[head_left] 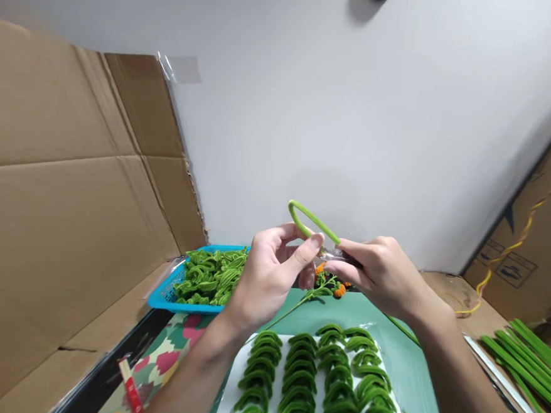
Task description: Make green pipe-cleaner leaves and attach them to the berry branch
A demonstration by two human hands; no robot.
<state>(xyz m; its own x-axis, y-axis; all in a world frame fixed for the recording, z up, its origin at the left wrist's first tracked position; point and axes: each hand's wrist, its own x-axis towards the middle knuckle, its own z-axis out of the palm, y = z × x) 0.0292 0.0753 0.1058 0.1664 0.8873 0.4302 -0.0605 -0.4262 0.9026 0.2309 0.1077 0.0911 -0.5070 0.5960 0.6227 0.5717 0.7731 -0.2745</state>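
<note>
Above the green mat, my left hand [278, 266] pinches one part of a light-green pipe cleaner [315, 219] between thumb and fingers. The pipe cleaner is bent into a narrow loop standing up over both hands. My right hand [384, 274] is closed around a small metal-tipped tool [335, 256] with a dark handle; its exact kind is partly hidden. The loop's other side runs down to my right fingertips. Below, several rows of curved green pipe-cleaner pieces [298, 384] lie on a white board [239, 377].
A blue basket [160, 299] heaped with green pipe-cleaner shapes stands at left. Orange flowers [340, 291] on a green stem lie behind my hands. Straight green pipe cleaners [529, 356] rest at right. Cardboard [58, 204] walls the left side; a red-wrapped stick [131, 394] lies front left.
</note>
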